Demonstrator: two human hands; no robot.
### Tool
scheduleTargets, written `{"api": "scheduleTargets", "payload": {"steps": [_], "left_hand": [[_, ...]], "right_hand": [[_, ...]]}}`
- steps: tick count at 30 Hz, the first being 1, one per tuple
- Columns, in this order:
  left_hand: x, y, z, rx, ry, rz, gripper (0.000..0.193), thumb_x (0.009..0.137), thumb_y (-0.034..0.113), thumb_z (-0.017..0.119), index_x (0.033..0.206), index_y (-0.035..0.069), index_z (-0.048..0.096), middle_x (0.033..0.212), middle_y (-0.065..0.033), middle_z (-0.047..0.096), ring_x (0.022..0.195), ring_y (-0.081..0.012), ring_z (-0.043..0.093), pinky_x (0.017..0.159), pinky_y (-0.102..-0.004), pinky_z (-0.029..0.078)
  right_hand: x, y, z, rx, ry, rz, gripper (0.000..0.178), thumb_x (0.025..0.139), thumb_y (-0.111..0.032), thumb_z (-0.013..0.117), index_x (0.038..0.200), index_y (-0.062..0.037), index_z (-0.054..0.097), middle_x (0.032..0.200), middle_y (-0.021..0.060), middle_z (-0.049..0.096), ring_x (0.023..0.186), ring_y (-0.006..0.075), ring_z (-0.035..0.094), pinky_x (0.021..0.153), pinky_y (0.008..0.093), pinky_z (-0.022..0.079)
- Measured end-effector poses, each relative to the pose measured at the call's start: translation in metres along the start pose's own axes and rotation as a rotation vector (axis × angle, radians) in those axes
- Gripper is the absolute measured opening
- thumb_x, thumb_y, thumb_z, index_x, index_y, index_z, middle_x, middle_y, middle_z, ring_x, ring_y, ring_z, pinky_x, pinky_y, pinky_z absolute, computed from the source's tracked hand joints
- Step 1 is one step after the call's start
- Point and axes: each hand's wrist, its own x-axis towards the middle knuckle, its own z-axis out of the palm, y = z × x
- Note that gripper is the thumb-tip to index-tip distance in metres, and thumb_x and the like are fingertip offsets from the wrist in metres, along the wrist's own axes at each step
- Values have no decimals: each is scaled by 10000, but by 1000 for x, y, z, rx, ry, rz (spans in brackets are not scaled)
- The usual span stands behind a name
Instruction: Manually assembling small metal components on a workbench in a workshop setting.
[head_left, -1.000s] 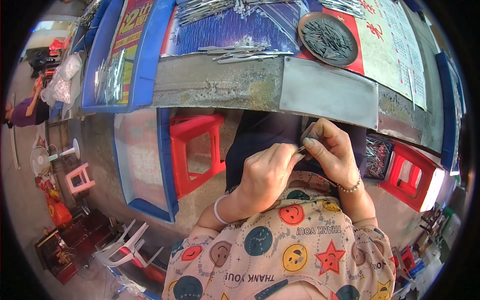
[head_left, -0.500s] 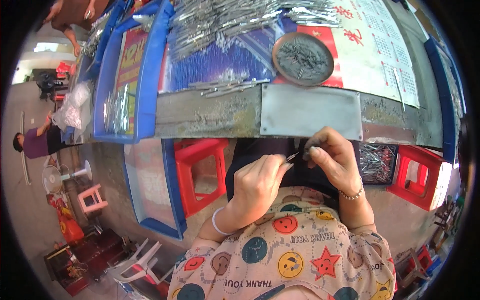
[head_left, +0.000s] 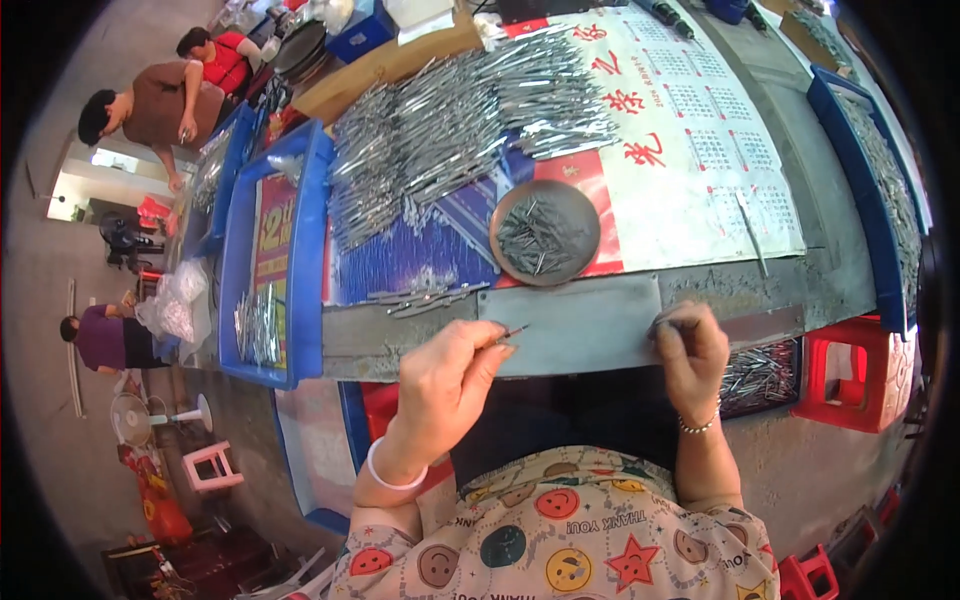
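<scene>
Left hand (head_left: pixel 443 376) is pinching a slim metal rod (head_left: pixel 517 331) over the near gray plate's (head_left: pixel 590 318) left end | right hand (head_left: pixel 692 352) is staying apart, fingers curled, grip I cannot tell | rod is looking light, stiff, perhaps slippery; mid-shaft is offering likeliest hold

Light's bright & fairly even, dir. hard to tell. Metal pieces (head_left: pixel 440 130) glint, metal plate (head_left: pixel 580 320) has a soft sheen — under the bench (head_left: pixel 362 345) it's dim. Ctr. reasonably sharp, bkgd. at left softer; thin piece (head_left: pixel 516 331) in the left hand (head_left: pixel 448 372) too small for detail. Strong fisheye distort. — bench edge bows, corners go fully black.
</scene>
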Motion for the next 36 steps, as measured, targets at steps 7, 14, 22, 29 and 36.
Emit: {"api": "scheduleTargets", "payload": {"steps": [7, 14, 22, 29, 36], "left_hand": [[100, -19, 20, -2, 58, 191, 86, 820, -15, 638, 902, -28, 613, 804, -108, 648, 691, -165, 632, 637, -261, 493], [186, -54, 57, 37, 82, 319, 74, 802, 42, 644, 855, 0, 612, 818, -136, 634, 728, -300, 624, 648, -361, 486], [223, -83, 100, 278, -10, 475, 95, 761, 92, 685, 835, 54, 638, 840, -84, 597, 843, -284, 587, 742, -380, 465], [225, -92, 103, 332, -38, 494, 133, 775, 65, 660, 904, 58, 630, 902, -86, 592, 882, -285, 570, 765, -389, 448], [200, -95, 70, 212, 44, 396, 169, 797, 72, 642, 959, 26, 620, 923, -128, 611, 873, -319, 601, 754, -383, 478]], "right_hand": [[6, 1, 0, -93, -45, -138, 111, 760, 17, 646, 798, -23, 550, 694, 89, 564, 534, 200, 517, 496, 277, 401], [8, -2, -4, -116, -86, -211, 135, 736, 0, 672, 810, -28, 562, 707, 109, 593, 523, 228, 544, 473, 292, 416], [11, 1, -3, -177, -113, -289, 187, 711, 3, 684, 831, -32, 544, 706, 104, 590, 523, 237, 545, 474, 309, 428], [10, 0, -2, -191, -125, -280, 190, 707, 17, 675, 832, -28, 540, 708, 108, 591, 529, 243, 549, 482, 311, 433], [7, -3, 3, -232, -115, -244, 177, 705, 28, 661, 823, -27, 541, 709, 108, 593, 538, 247, 553, 488, 308, 427]]}}
